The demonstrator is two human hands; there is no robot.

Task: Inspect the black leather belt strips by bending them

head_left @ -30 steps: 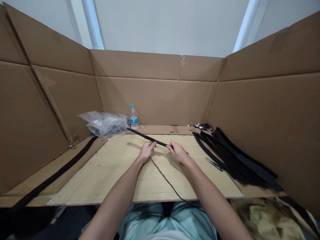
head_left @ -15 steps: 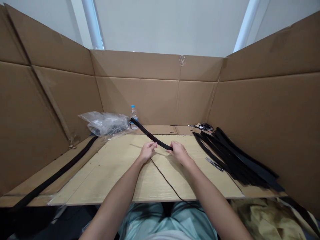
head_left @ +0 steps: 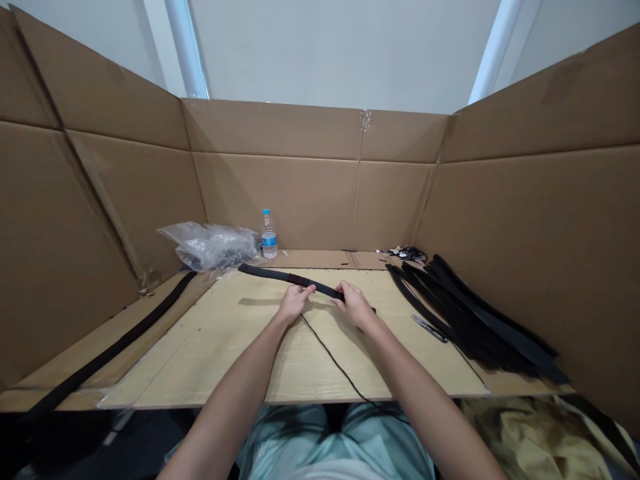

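A long black strip, perhaps foam or fabric (head_left: 270, 273), is held above the pale board (head_left: 240, 353) in the middle. My left hand (head_left: 296, 301) pinches it near its centre, thumb on top. Further right, my right hand (head_left: 354, 303) grips the strip, and a short dark end shows past that hand. The strip's far end points left toward the plastic bag, tilted slightly up. Below my left hand a thin black cord (head_left: 330, 357) runs down across the board to my lap.
Several black strips (head_left: 475, 320) lie piled at the right, with small scissors (head_left: 429, 328) beside them. Another black strip (head_left: 120, 343) lies along the left edge. A clear plastic bag (head_left: 215, 247), a water bottle (head_left: 269, 240) and a small tangle (head_left: 407, 253) sit at the back. Cardboard walls (head_left: 300, 193) enclose three sides.
The strip's left end has swung down and to the left, off the bottle, so the strip lies flatter. A short end now shows right of my right hand. Both hands stay nearly in place.
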